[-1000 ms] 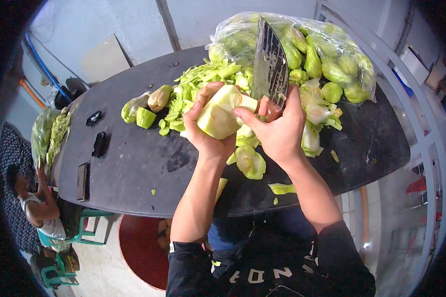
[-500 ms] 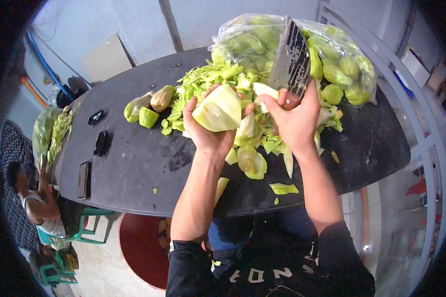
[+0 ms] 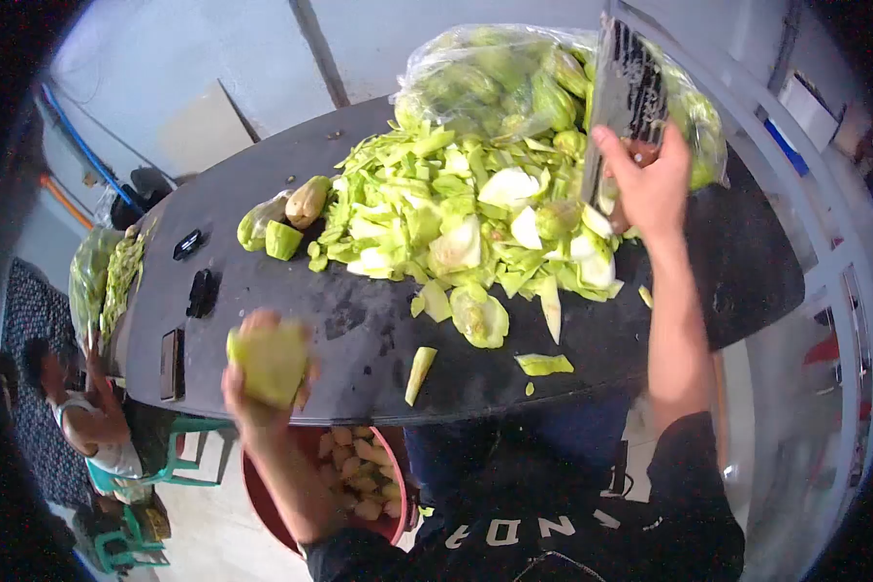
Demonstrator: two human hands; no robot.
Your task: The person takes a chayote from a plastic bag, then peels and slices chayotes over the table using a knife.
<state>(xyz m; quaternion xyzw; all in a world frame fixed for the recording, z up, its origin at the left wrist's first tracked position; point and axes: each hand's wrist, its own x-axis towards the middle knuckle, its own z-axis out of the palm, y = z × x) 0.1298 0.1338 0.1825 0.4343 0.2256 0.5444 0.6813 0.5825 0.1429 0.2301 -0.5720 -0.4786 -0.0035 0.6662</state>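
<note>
My left hand (image 3: pixel 258 412) is closed round a pale green peeled chayote (image 3: pixel 270 361), slightly blurred, at the table's front edge by the red tub (image 3: pixel 404 497). My right hand (image 3: pixel 660 194) grips a broad cleaver (image 3: pixel 632 85), its dark, smeared blade pointing upward; the fingers mostly hide the handle. Between the hands a large heap of green chayote peelings (image 3: pixel 436 194) covers the middle of the table. A cut chayote piece (image 3: pixel 479 315) lies at the heap's front. Behind the cleaver sits a clear plastic bag (image 3: pixel 495 78) full of whole chayotes.
The dark table (image 3: pixel 359 349) also bears two whole chayotes and a cut one (image 3: pixel 283 241), a phone (image 3: pixel 172 364) and two small black objects. Pale chunks (image 3: pixel 361 475) fill the tub below. A grey railing (image 3: pixel 834 281) runs along the right. Another person (image 3: pixel 92 417) sits at the left.
My left hand has carried the chayote from over the heap, left and toward me, to above the tub. My right hand has moved right and slightly up with the cleaver. More of the tub shows.
</note>
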